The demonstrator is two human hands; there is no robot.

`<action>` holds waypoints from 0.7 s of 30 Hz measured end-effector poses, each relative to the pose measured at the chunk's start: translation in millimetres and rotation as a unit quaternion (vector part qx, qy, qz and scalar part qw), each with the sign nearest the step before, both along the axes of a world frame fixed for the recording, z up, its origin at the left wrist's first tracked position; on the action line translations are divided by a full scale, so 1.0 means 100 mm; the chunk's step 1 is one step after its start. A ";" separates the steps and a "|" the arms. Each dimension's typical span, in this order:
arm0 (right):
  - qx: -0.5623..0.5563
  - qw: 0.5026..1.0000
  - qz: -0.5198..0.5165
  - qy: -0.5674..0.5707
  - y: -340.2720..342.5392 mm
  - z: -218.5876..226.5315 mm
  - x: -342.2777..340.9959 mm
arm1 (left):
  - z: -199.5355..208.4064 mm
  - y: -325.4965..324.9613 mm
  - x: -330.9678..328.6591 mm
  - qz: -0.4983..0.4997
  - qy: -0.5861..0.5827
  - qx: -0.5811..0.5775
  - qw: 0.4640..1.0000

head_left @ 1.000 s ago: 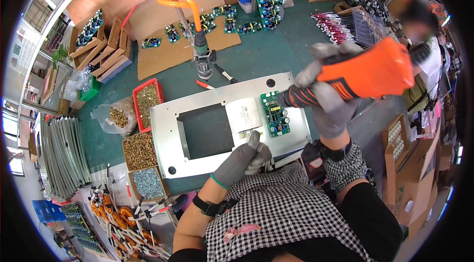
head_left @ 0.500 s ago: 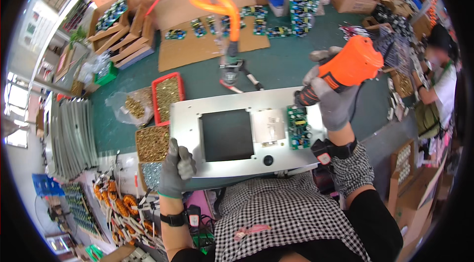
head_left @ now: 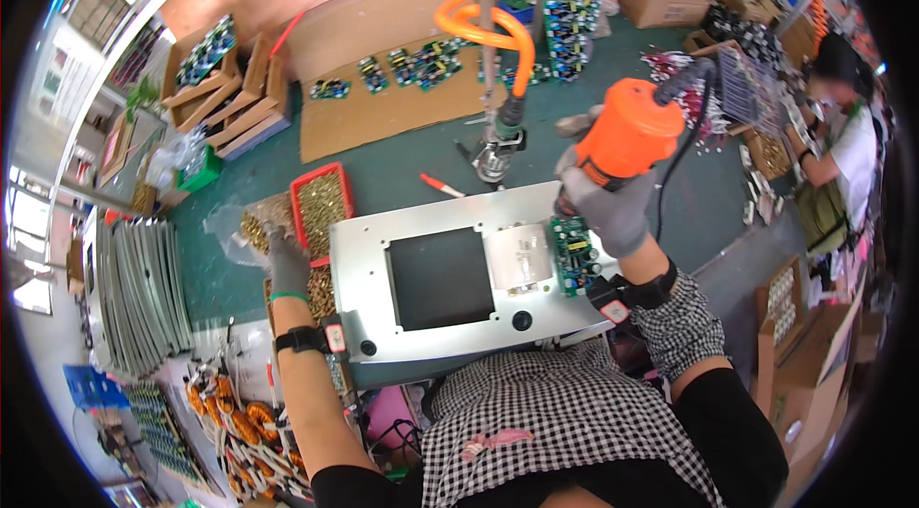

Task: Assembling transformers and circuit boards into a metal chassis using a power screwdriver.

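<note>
My right hand [head_left: 611,211], in a grey glove, grips an orange electric screwdriver [head_left: 627,132]. The tool's nose points down at the green circuit board [head_left: 575,257] on the right of a silver metal panel [head_left: 359,273]; its tip is hidden. The panel has a square opening and, beside the board, a silver box-like part [head_left: 520,257]. My gloved left hand [head_left: 287,261] is beyond the panel's left edge, over the boxes of small parts. Its bunched fingertips are at a plastic bag of brass-coloured pieces [head_left: 254,230]; whatever they hold is hidden.
A red tray [head_left: 342,184] of brass-coloured pieces sits left of the panel. A second tool [head_left: 498,154] hangs on an orange coiled hose [head_left: 525,48] behind it. Circuit boards [head_left: 421,65] lie on cardboard at the back. Grey metal sheets [head_left: 144,283] stand left; a co-worker [head_left: 842,158] is at right.
My left hand has left the panel's left edge and moved left and away to the bag of brass-coloured pieces. The orange screwdriver has shifted left and tipped more upright.
</note>
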State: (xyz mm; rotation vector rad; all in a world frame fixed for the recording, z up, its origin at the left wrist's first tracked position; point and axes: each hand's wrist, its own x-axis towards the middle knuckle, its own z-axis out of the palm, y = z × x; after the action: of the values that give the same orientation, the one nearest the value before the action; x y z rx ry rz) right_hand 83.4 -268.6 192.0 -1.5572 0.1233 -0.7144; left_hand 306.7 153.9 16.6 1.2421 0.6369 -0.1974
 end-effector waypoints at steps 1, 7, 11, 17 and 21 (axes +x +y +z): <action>0.003 1.000 0.001 -0.005 -0.01 0.00 0.00 | -0.01 -0.02 -0.02 -0.031 -0.036 -0.001 0.999; -0.024 0.997 0.015 -0.069 -0.13 0.17 0.01 | 0.37 -0.37 -0.43 -0.044 -0.140 0.058 0.987; 0.024 0.986 -0.048 -0.158 -0.56 0.37 -0.34 | 0.56 -0.40 -0.94 -0.097 -0.204 0.107 0.968; 0.137 0.966 -0.147 0.165 -1.86 -0.52 -0.83 | 0.46 -0.09 -1.70 0.014 -0.171 0.115 0.978; 0.338 0.847 -0.199 0.358 -2.39 -1.68 -1.20 | 0.42 0.16 -2.05 -0.024 -0.160 -0.028 0.986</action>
State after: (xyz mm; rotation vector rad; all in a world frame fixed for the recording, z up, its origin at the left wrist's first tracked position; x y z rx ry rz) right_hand -36.8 -508.0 23.5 -1.0298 1.1635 -0.2951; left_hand 101.8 170.2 58.2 1.2021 0.3218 -0.0519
